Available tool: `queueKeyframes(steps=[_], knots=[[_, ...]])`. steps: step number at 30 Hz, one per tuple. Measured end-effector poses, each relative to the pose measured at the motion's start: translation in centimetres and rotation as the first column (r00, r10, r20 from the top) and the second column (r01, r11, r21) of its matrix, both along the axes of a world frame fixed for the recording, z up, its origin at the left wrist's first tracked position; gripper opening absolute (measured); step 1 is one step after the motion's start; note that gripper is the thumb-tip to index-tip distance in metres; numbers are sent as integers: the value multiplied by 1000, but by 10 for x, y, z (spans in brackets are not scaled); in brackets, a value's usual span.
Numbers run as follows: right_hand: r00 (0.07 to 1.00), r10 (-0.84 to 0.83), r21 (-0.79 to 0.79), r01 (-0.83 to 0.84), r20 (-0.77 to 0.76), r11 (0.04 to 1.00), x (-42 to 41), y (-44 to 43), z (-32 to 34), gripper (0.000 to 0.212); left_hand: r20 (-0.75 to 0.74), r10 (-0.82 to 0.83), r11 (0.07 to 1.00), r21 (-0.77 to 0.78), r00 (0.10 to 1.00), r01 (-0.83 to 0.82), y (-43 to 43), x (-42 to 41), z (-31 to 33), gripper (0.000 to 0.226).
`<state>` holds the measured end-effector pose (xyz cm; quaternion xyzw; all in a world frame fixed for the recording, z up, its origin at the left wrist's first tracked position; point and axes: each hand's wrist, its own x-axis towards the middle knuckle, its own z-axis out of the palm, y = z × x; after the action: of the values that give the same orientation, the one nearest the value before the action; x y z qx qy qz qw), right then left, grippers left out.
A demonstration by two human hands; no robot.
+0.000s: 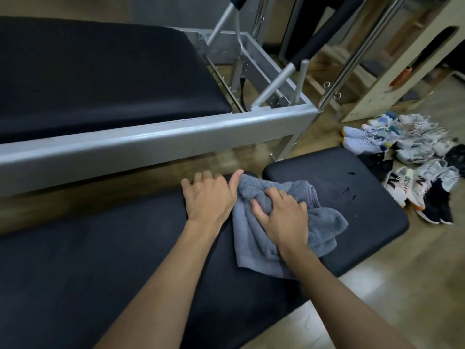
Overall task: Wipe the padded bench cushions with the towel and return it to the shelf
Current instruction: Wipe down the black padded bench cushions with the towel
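Towel [281, 222], grey and bunched, lies across the seam between the long black cushion [100, 260] and the smaller pad [352, 197], right hand [281, 215] clenched on its top; left hand [208, 197] rests flat, unclenched, just beside it

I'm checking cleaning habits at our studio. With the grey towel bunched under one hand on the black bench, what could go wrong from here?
The right hand grips the towel bunched up, so little cloth touches the pad and the droplets on the small cushion may just smear. The towel's loose end hangs near the cushion gap and could snag there.
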<state>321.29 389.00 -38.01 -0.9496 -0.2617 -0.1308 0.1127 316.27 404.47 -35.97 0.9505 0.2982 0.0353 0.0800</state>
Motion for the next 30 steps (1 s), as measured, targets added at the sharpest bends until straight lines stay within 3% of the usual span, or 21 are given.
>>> queueKeyframes(steps=[5, 11, 13, 16, 19, 21, 23, 26, 30], knots=[[999, 34, 15, -34, -18, 999, 39, 30, 0, 40, -65, -4, 997, -71, 998, 0, -8, 0, 7, 87], [993, 63, 19, -61, -97, 998, 79, 54, 13, 34, -106, -20, 999, -37, 994, 17, -5, 4, 10, 80], [985, 110, 77, -101, -133, 992, 84, 46, 27, 32, -76, 10, 995, -96, 997, -17, -7, 6, 12, 80], [978, 202, 229, -186, -48, 956, 93, 10, 59, 28, 21, 84, 972, -221, 996, -77, -7, 15, 19, 76], [958, 272, 115, -282, 94, 953, 109, -30, 80, 28, 291, 119, 968, -246, 949, -46, -20, 35, 23, 53], [971, 239, 9, -239, -28, 971, 112, -42, 72, 38, 405, 138, 958, -285, 904, -19, -35, 51, 20, 42], [967, 161, -89, -181, -199, 979, 102, -45, 46, 56, 388, 120, 947, -322, 914, 12, -47, 65, 11, 40], [990, 128, -198, -139, -67, 970, 94, -40, 10, 60, 304, 55, 933, -355, 951, 60, -59, 72, -11, 42], [990, 140, -113, -139, 2, 984, 119, -23, 9, 57, 276, 55, 938, -342, 960, 45, -58, 73, -24, 49]])
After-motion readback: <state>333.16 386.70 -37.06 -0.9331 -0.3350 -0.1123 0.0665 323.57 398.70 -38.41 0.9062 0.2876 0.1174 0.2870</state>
